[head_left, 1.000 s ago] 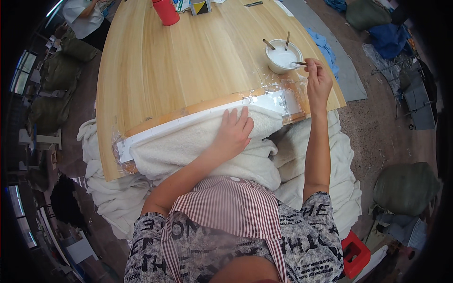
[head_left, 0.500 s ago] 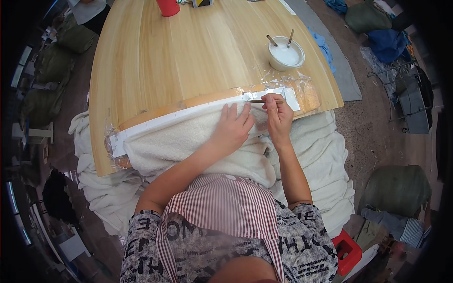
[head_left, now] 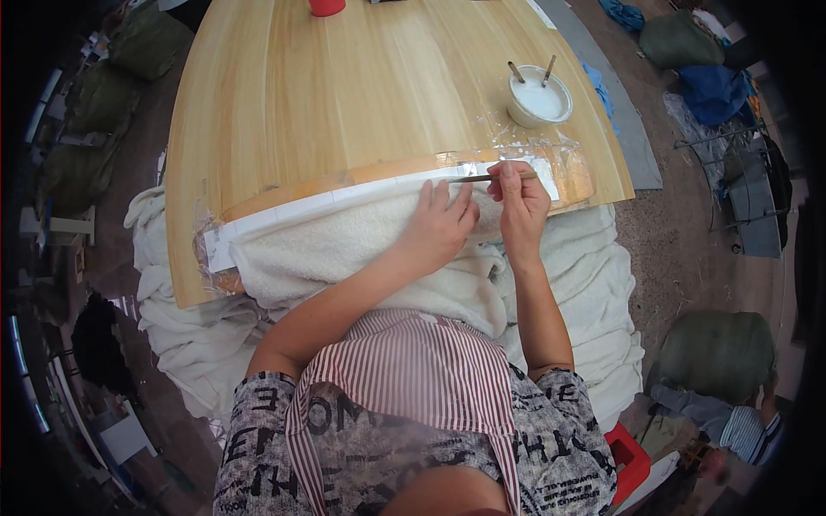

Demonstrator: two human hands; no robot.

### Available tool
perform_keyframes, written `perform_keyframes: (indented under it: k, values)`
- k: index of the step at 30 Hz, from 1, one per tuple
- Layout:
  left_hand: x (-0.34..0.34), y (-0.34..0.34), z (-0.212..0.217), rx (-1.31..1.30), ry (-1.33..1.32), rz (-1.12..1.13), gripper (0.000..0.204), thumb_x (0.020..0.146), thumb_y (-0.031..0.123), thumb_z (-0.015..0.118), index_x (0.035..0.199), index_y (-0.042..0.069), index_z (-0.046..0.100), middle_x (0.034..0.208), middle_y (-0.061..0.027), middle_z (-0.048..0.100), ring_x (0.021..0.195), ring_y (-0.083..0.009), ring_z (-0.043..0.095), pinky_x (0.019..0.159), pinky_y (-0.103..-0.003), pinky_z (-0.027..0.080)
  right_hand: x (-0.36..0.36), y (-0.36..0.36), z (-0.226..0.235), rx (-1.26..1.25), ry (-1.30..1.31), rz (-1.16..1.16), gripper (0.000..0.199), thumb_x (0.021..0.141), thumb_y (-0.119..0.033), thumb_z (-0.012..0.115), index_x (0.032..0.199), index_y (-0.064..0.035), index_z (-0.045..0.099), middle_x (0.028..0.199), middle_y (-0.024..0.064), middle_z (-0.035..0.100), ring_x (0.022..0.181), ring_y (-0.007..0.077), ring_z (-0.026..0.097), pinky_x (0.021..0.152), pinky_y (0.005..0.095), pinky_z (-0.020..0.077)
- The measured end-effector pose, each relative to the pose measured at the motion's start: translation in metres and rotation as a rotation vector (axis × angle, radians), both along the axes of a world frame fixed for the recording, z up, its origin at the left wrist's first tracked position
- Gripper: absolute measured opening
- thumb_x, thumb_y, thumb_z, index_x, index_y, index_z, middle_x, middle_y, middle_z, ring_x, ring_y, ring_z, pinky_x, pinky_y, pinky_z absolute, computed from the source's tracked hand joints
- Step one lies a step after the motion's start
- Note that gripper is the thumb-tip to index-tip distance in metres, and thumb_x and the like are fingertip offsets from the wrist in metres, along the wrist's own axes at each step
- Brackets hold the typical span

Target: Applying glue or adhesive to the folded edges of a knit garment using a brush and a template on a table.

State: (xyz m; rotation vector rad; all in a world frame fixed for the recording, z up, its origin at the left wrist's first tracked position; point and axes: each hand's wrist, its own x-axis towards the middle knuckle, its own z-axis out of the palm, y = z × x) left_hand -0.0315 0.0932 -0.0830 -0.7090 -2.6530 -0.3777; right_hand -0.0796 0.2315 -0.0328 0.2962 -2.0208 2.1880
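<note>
A thin brush (head_left: 478, 178) with a brown handle is pinched in my right hand (head_left: 523, 215), its tip pointing left over the white strip. My left hand (head_left: 434, 232) lies with fingers stretched and apart on the white fleecy cloth (head_left: 318, 258), fingertips close to the brush tip. Along the cloth's far edge runs a long white strip (head_left: 301, 209), marked off by faint cross lines. Under it is an orange-brown board (head_left: 340, 179), partly covered with clear tape, on the wooden table (head_left: 344, 95).
Right of centre stands a pale bowl (head_left: 540, 110) of white liquid with two brown sticks in it. A red container (head_left: 327, 7) is at the far edge of view. Cloth folds (head_left: 572, 284) hang off the table's near side. A red stool (head_left: 631, 464) is at lower right.
My right hand and the brush have shifted slightly right and up in the picture, and my left hand slightly right. The whole view has tilted a little; the grips are the same.
</note>
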Motion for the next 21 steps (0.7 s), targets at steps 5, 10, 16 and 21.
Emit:
perform_keyframes:
  k: [5, 10, 16, 21]
  values:
    - [-0.010, 0.001, -0.028, 0.230, -0.102, -0.066, 0.030, 0.079, 0.015, 0.057, 0.105, 0.003, 0.060, 0.124, -0.0182, 0.053, 0.107, -0.0376, 0.049, 0.092, -0.059, 0.039, 0.006, -0.032, 0.004, 0.292, 0.098, 0.270, 0.022, 0.097, -0.017, 0.056, 0.095, 0.0033, 0.065, 0.088, 0.0041, 0.065, 0.076, 0.0099, 0.059, 0.068, 0.0220, 0.0460]
    - [-0.008, -0.005, -0.029, 0.284, -0.364, -0.021, 0.043, 0.087, 0.018, 0.049, 0.123, -0.003, 0.042, 0.120, -0.0254, 0.052, 0.112, -0.0365, 0.051, 0.092, -0.047, 0.042, -0.001, -0.050, -0.003, 0.532, 0.270, 0.297, 0.020, 0.095, -0.015, 0.057, 0.093, 0.0023, 0.065, 0.080, 0.0058, 0.066, 0.071, 0.0120, 0.061, 0.066, 0.0254, 0.0484]
    - [0.001, -0.005, 0.010, 0.683, -0.264, -0.074, 0.041, 0.084, 0.010, 0.056, 0.119, -0.004, 0.041, 0.115, -0.0203, 0.050, 0.110, -0.0348, 0.050, 0.089, -0.043, 0.043, 0.008, -0.063, 0.014, 0.426, 0.175, 0.274, 0.019, 0.095, -0.014, 0.057, 0.092, 0.0024, 0.065, 0.077, 0.0061, 0.066, 0.070, 0.0105, 0.061, 0.067, 0.0238, 0.0483]
    - [0.000, -0.006, 0.019, -0.039, -0.242, 0.011, 0.039, 0.084, 0.020, 0.052, 0.116, 0.000, 0.044, 0.130, -0.0218, 0.047, 0.114, -0.0389, 0.051, 0.090, -0.052, 0.043, 0.023, -0.104, 0.004, 0.341, 0.104, 0.441, 0.016, 0.090, -0.015, 0.059, 0.092, -0.0015, 0.066, 0.081, 0.0100, 0.069, 0.070, 0.0208, 0.064, 0.069, 0.0313, 0.0476]
